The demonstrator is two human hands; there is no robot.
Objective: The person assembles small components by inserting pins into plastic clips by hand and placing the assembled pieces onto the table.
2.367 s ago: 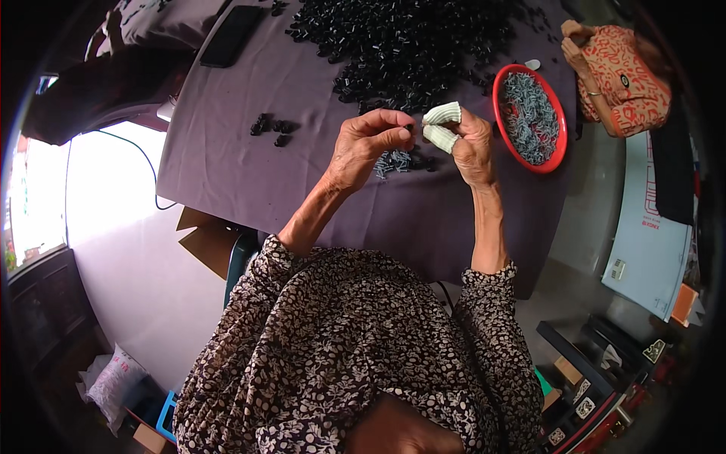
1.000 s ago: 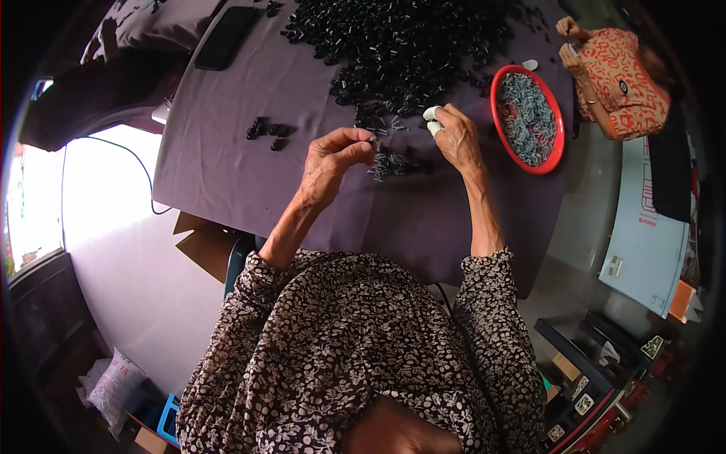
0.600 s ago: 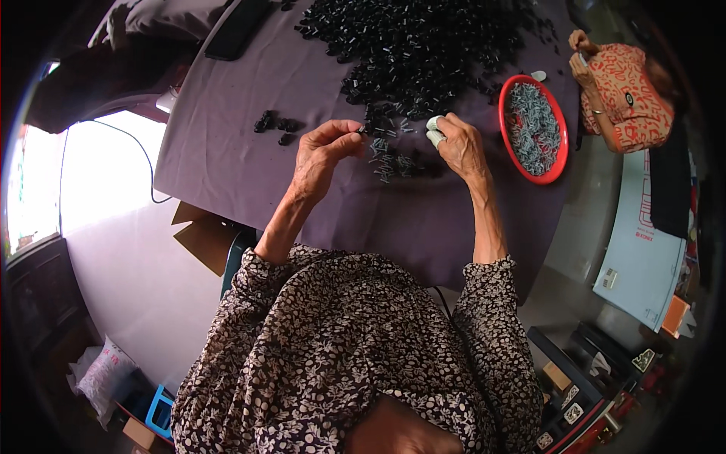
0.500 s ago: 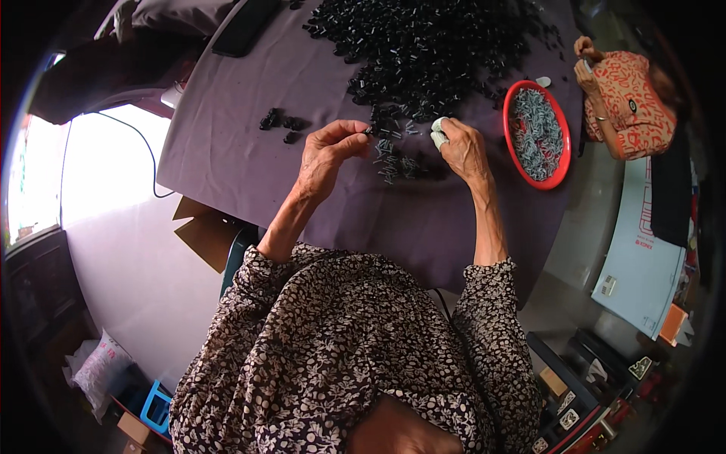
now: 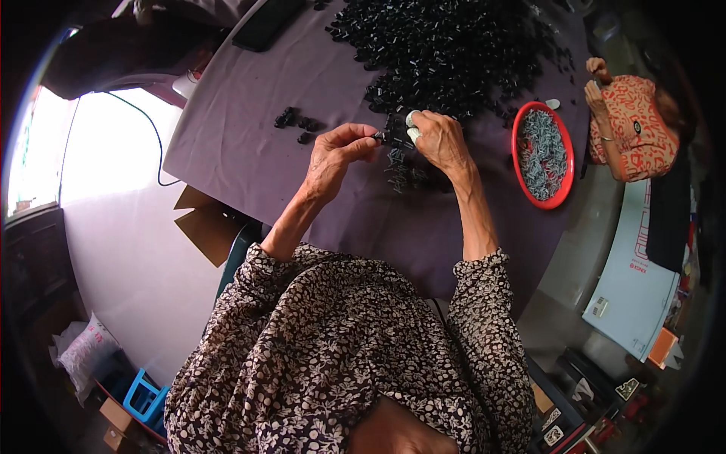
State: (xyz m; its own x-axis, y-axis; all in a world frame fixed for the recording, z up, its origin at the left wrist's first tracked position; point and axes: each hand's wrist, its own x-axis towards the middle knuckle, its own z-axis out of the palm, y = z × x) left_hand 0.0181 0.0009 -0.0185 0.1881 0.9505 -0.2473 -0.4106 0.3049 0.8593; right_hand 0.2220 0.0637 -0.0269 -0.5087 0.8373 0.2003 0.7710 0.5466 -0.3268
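Note:
My left hand (image 5: pixel 337 157) pinches a small black plastic piece (image 5: pixel 380 137) between thumb and forefinger. Close by on the right, my right hand (image 5: pixel 442 144) has white covers (image 5: pixel 413 125) on its thumb and forefinger. Those two fingertips are brought together, and whatever lies between them is too small to make out. Just below both hands, several loose grey screw-like pins (image 5: pixel 398 168) are scattered on the cloth. Beyond them spreads a large heap of black plastic pieces (image 5: pixel 446 57). A few similar pieces (image 5: pixel 305 124) lie apart, left of my left hand.
A red oval basin (image 5: pixel 516 155) full of grey pins stands at the right on the purple-grey tablecloth (image 5: pixel 227 144). A black phone-like slab (image 5: pixel 268 24) lies far left. Across the right edge, another person in an orange patterned top (image 5: pixel 635 125) works with both hands. An open cardboard box (image 5: pixel 206 227) is below left.
My right hand has moved left, close to the black piece in my left hand. My left hand keeps its pinch. The whole view has shifted slightly.

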